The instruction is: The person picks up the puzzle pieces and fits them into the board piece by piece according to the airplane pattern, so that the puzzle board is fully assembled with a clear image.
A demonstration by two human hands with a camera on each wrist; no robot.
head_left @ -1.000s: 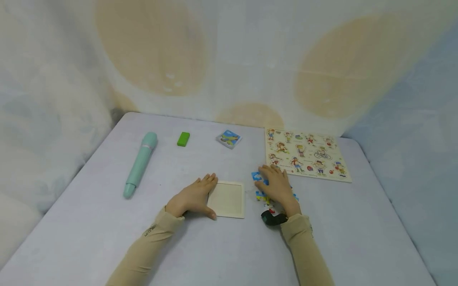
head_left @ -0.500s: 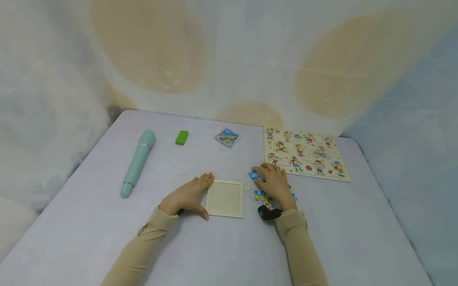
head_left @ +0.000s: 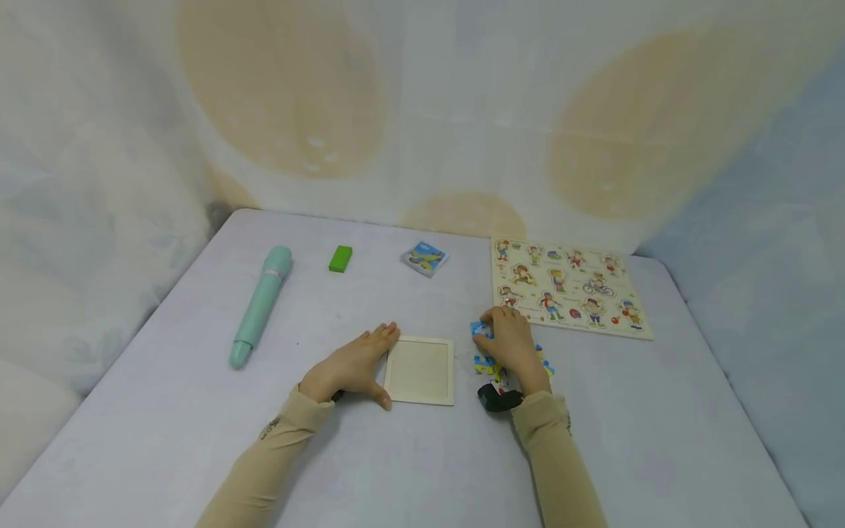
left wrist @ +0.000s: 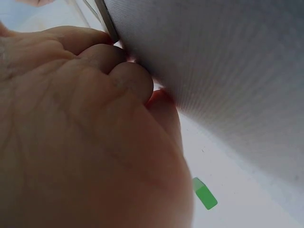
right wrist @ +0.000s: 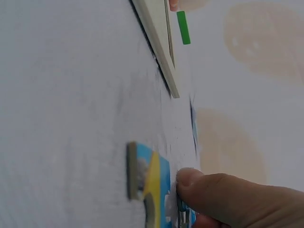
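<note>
Our right grip pinches a blue puzzle piece right of the tray, beside more pieces; our left grip, thumb spread from extended fingers, touches the tray's left rim. We see its pale base inside.

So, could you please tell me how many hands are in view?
2: the left hand at the left edge of the square tray, and the right hand over the puzzle pieces, partly covering them.

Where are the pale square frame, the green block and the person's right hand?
Pale square frame [head_left: 419,371], head view: middle of its inner panel.
Green block [head_left: 340,257], head view: middle of its top.
Right hand [head_left: 516,345], head view: back of the hand.
</note>
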